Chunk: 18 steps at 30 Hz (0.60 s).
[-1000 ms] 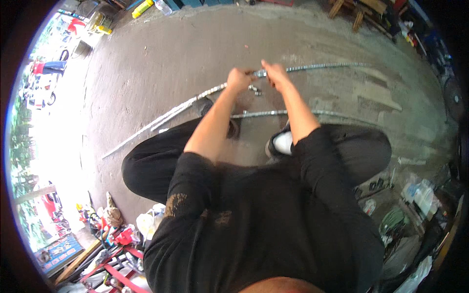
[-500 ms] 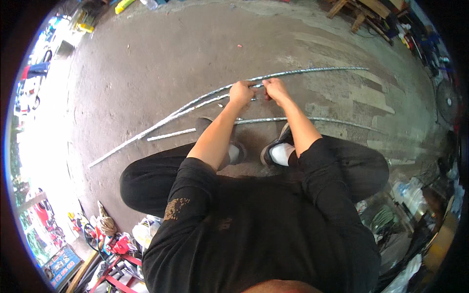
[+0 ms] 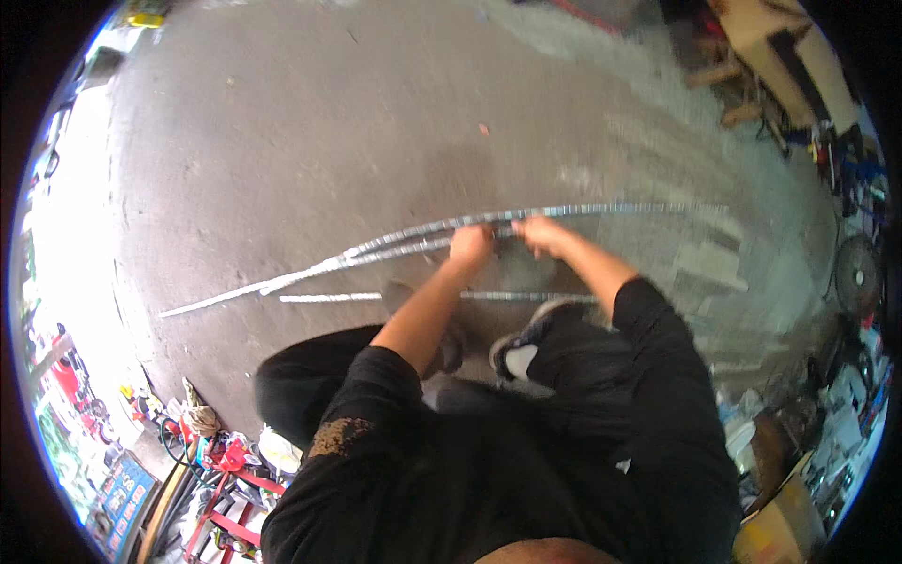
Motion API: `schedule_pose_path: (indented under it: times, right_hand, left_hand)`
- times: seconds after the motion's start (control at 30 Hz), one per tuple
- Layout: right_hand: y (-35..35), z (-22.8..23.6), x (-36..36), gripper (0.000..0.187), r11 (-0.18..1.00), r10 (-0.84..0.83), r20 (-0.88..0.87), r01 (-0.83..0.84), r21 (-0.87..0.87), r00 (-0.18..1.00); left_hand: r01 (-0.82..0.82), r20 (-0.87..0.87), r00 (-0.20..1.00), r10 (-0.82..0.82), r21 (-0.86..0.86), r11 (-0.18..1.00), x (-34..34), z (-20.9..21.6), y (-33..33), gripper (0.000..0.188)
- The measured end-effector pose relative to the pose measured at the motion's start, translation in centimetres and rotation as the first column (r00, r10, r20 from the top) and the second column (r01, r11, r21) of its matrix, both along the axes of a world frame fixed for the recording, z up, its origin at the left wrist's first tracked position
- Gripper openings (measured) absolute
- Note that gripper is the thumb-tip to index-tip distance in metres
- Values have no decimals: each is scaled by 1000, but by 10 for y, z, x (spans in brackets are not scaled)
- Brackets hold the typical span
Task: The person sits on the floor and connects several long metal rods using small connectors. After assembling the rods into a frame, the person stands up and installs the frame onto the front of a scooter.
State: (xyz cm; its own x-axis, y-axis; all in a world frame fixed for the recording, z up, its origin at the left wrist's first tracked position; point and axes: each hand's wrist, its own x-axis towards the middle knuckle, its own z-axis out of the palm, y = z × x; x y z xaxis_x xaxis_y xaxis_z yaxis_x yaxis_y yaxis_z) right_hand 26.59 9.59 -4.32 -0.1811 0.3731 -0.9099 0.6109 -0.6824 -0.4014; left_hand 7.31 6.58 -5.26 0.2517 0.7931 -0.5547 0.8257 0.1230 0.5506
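Note:
I crouch over long thin metal rods (image 3: 620,211) lying across a grey concrete floor (image 3: 310,132). My left hand (image 3: 470,244) is closed around the rods near their middle. Just to its right, my right hand (image 3: 543,233) grips the same rods. To the left the rods fan out into separate ends (image 3: 310,273). A shorter rod (image 3: 329,297) lies on the floor near my feet, partly hidden by my left arm. My shoes (image 3: 517,352) show below my hands.
Red tools and clutter (image 3: 225,470) lie at the lower left. Boxes and scrap (image 3: 808,442) crowd the right edge, with a fan (image 3: 857,274) there. Wooden furniture (image 3: 770,47) stands at the upper right.
The view has tilted up and the picture is blurred. Both hands stay on the rods, close together, and sit lower in the frame than before.

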Motion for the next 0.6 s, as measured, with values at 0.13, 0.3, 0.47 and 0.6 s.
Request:
schedule_pose_path:
  times: [0.13,0.3,0.47,0.6]
  right_hand:
    - [-26,18,-10,54,918,167,359,-278,284,918]
    - [-1,128,-69,42,979,-69,138,41,199,988]
    - [48,342,-182,12,965,-261,-217,252,-68,940]
    - [89,489,-265,17,997,-40,-354,63,53,934]
  left_hand:
    - [61,-52,995,-81,-308,949,-11,67,29,47]
    - [-173,137,974,180,-60,983,-79,193,70,29]
    - [-325,225,930,292,123,938,-144,351,64,33]
    - [-712,413,604,682,-107,694,-225,552,69,46]
